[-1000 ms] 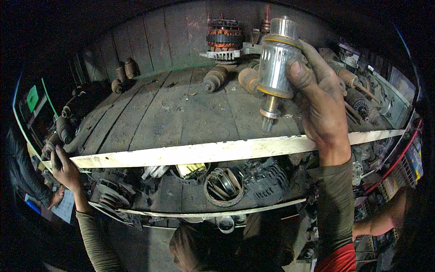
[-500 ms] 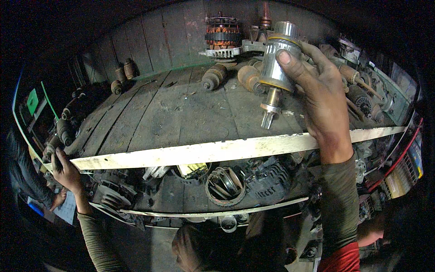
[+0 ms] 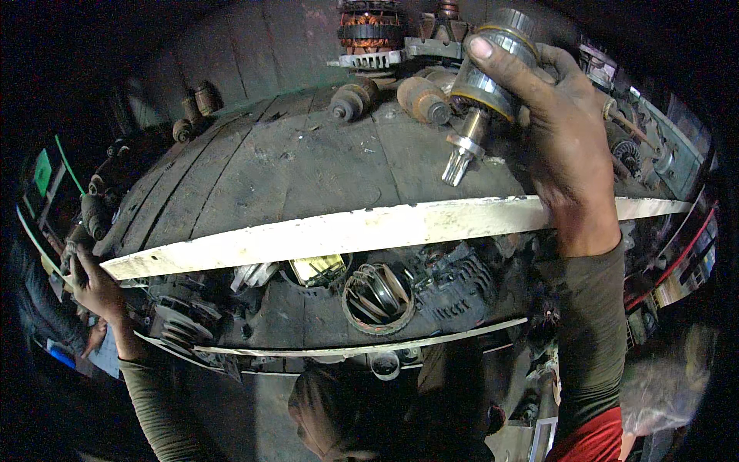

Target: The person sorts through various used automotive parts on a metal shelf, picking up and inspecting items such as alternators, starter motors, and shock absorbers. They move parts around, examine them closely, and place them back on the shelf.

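In my right hand (image 3: 573, 127), raised over the right side of the wooden shelf, is a shiny metal armature (image 3: 483, 86). The thumb lies along its body and the fingers wrap behind it. Its splined shaft (image 3: 459, 165) points down and slightly left. My left hand (image 3: 98, 286) is at the shelf's left corner, fingers bent in at a dark cylindrical part (image 3: 80, 237); what they grip is hard to make out. Two rusty armatures (image 3: 355, 98) (image 3: 423, 101) lie on the boards behind the held one.
A copper-wound stator (image 3: 371, 35) stands at the back. The white front rail (image 3: 308, 234) edges the shelf. Below it lie a metal ring (image 3: 377, 300) and an alternator housing (image 3: 454, 289). Another person's hand (image 3: 95, 337) is at the far left. More used parts (image 3: 627, 150) crowd the right.
My right hand has lifted the armature higher and tilted it, its shaft now slanting left. The view has shifted, so the shelf sits higher. My left hand stays at the left corner.
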Demonstrator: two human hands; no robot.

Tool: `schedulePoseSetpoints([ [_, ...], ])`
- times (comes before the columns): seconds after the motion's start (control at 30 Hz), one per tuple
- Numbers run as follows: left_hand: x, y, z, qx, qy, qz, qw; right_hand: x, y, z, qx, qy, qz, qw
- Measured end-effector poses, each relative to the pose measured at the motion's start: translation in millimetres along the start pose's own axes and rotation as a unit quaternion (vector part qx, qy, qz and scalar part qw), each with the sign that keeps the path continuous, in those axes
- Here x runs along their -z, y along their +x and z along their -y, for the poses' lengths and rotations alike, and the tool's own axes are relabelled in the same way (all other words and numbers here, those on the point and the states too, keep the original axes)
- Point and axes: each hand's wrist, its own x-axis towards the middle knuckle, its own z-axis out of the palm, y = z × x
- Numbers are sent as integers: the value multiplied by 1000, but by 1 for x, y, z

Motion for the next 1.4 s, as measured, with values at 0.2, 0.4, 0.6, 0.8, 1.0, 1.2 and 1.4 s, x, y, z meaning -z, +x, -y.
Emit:
schedulePoseSetpoints([
  [0.2, -2, 0, 13, -117, -4, 2, 993, 7, 6, -14, 14, -58, -9, 998],
  [0.4, -1, 1, 19, -148, 78, -4, 986, 21, 7, -27, 116, -143, 26, 983],
  [0.6, -4, 1, 25, -135, 66, -12, 989, 19, 12, -20, 84, -166, 47, 981],
  [0.8, -1, -3, 14, -127, 104, -17, 986, 12, 16, -11, -36, -22, 55, 998],
  [1.0, -8, -6, -2, 146, -161, 9, 976, 10, 16, -8, -28, 73, 40, 996],
  [1.2, -2, -7, -19, 98, -133, 6, 986, 12, 15, -3, -38, 122, 87, 988],
  [1.4, 6, -5, -44, 74, -112, -11, 991, 14, 14, -3, -43, 117, 96, 988],
])
